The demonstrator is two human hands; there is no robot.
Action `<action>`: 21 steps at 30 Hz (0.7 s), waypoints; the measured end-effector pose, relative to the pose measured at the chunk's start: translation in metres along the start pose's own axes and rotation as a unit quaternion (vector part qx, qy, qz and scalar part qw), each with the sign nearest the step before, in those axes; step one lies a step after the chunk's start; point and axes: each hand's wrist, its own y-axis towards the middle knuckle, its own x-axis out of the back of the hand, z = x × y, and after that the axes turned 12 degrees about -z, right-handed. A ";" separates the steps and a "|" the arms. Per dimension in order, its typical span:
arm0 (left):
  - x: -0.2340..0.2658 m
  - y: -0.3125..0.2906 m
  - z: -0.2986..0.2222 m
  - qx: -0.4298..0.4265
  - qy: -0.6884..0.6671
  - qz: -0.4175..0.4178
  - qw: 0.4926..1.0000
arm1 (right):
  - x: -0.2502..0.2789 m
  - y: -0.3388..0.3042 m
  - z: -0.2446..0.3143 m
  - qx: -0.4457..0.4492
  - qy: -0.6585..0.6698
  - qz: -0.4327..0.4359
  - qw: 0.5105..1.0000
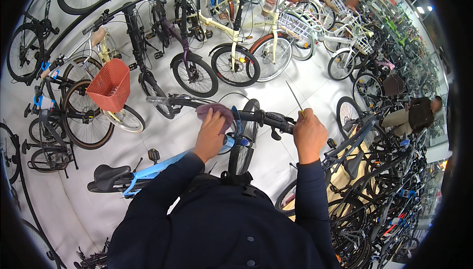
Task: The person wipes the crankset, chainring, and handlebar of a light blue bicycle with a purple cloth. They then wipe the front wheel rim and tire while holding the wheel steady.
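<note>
A blue bicycle (160,166) stands in front of me, its black handlebar (257,116) running across the middle of the view. My left hand (211,138) is closed on a mauve cloth (227,116), which lies against the left part of the handlebar. In my right hand (310,133) is a thin metal screwdriver (294,95), its tip pointing up and away; most of its handle is hidden in the fist. That fist is beside the right handlebar grip (281,123); whether they touch, I cannot tell. The black saddle (109,178) sits at the left.
Several parked bicycles line the far side, including a cream folding one (234,37). A red basket (111,87) is mounted on a bicycle at the left. Dark bicycles (352,163) crowd close on my right. Farther right, a person (416,114) is among the bicycles.
</note>
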 end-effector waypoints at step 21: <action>0.017 -0.024 0.000 -0.043 0.052 0.018 0.998 | 0.003 -0.005 -0.001 -0.017 0.018 0.006 1.000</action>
